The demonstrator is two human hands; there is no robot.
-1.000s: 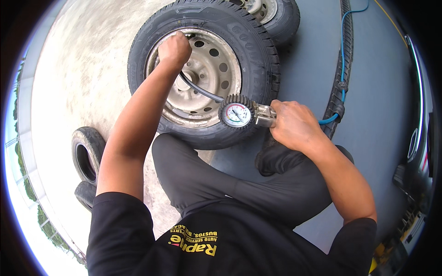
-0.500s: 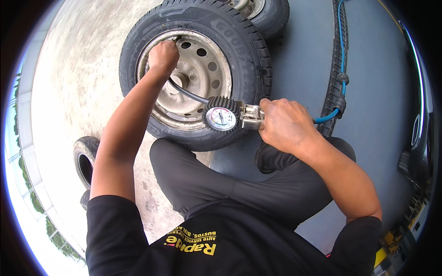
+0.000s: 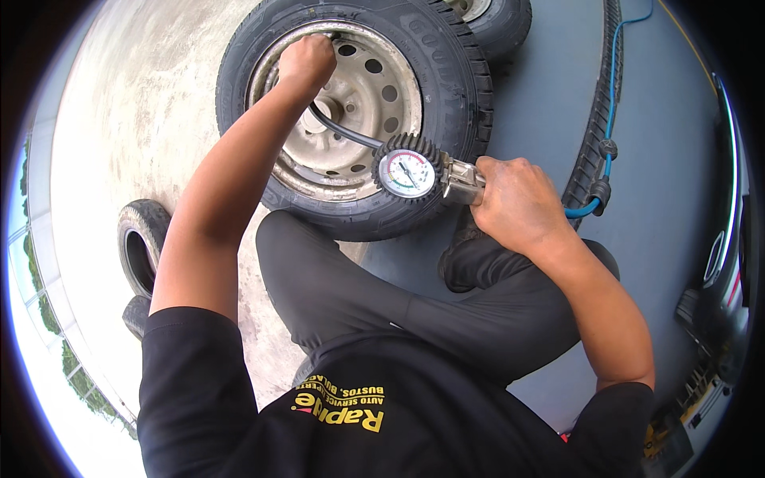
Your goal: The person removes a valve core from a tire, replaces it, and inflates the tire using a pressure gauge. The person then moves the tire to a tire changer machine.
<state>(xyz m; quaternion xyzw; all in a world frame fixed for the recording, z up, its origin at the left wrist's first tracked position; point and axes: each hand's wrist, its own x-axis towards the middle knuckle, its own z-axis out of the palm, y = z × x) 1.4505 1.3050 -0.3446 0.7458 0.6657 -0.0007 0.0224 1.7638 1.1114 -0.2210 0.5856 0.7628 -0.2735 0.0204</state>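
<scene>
A tire on a pale, worn steel wheel (image 3: 398, 119) lies in front of my bent legs. My left hand (image 3: 308, 61) is a closed fist at the far edge of the rim. It grips the end of a black hose (image 3: 343, 130), and the tip inside the fingers is hidden. The hose runs across the wheel to a tire inflator (image 3: 462, 182) with a round white dial gauge (image 3: 407, 174) in a ribbed black cover. My right hand (image 3: 522, 203) is wrapped around the inflator's metal handle, near the right side of the tire. The gauge faces up toward me.
Behind stands a second wheel (image 3: 502, 28). A blue air hose (image 3: 612, 119) runs from the inflator along a black ridged strip (image 3: 598, 111) on the grey floor. Loose tires (image 3: 142, 247) lie at the left. A dark vehicle (image 3: 725, 239) stands at the right.
The wheel, both hands and the inflator appear higher and farther right in the picture, as the whole view has shifted. Both hands keep their grips.
</scene>
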